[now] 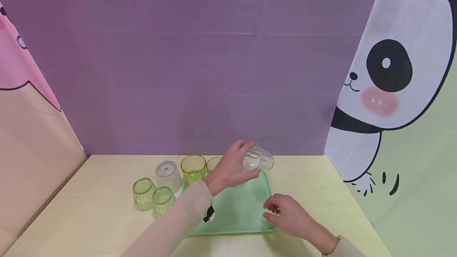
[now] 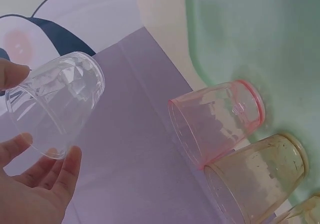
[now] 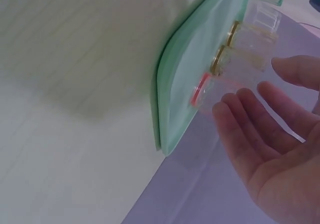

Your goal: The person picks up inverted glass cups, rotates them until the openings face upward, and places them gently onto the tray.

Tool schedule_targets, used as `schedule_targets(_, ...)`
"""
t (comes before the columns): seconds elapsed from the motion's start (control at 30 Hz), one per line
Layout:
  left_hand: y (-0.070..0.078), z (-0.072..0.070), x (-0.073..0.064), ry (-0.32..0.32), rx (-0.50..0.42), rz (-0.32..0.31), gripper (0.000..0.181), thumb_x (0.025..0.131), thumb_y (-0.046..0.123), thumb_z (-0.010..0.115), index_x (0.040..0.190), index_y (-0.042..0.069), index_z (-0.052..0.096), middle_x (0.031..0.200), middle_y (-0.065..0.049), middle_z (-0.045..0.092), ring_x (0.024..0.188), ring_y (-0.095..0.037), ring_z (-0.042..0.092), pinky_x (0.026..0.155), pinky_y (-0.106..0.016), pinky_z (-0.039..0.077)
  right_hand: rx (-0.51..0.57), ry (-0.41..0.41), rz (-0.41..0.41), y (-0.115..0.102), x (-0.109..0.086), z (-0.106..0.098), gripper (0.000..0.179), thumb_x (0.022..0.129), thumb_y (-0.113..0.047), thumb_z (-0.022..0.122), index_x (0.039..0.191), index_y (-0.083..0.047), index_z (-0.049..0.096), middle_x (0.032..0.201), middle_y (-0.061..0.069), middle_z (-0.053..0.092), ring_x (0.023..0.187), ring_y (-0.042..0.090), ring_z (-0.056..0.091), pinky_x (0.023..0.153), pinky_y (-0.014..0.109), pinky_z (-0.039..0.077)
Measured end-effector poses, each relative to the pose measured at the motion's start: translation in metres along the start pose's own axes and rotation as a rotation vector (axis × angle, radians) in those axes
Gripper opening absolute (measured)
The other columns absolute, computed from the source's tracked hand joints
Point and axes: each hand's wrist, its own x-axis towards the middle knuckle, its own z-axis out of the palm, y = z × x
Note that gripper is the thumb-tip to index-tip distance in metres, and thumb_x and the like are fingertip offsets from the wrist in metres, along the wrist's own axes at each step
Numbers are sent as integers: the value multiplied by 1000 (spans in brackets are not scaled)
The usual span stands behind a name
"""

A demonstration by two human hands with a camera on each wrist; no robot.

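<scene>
A clear tumbler (image 1: 265, 160) is held tilted by the left hand (image 1: 233, 165), below the centre of the head view. It is gripped round the side by thumb and fingertips, presumably so that it can be turned easily. Nothing is held by the right hand (image 1: 290, 215), its fingers loosely bent near the right edge of the green tray (image 1: 239, 217).

A pink tumbler (image 2: 217, 119) and a yellow tumbler (image 2: 257, 176) are stood close together at right in the left wrist view, perhaps to save tray space. The pale wood-grain tabletop (image 1: 103, 209) is backed by a purple sheet (image 1: 200, 62); a panda drawing (image 1: 421, 102) is seen at upper right.
</scene>
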Motion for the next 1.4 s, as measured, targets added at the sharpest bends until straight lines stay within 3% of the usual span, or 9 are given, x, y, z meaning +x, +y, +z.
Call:
schedule_targets(0.8,-4,9,16,-25,113,-11,67,87,34,75,148,18,52,129,-5,52,114,-21,50,89,-37,50,-295,-95,-53,-6,-1,21,15,85,-25,80,79,-18,68,77,-15,55,71,4,52,61,27,47)
schedule_targets(1.1,-6,16,20,-51,126,-30,67,86,34,73,148,18,52,127,-5,52,112,-20,50,87,-34,49,-310,-96,-51,-1,-2,29,24,83,-22,79,69,-21,60,71,-17,47,64,1,42,55,24,40)
schedule_targets(1.4,-4,19,27,-81,174,-31,65,88,35,72,147,17,53,128,-7,52,115,-22,50,88,-35,50,-314,-124,-39,0,0,33,28,83,-22,80,67,-21,57,70,-16,46,63,1,41,54,24,39)
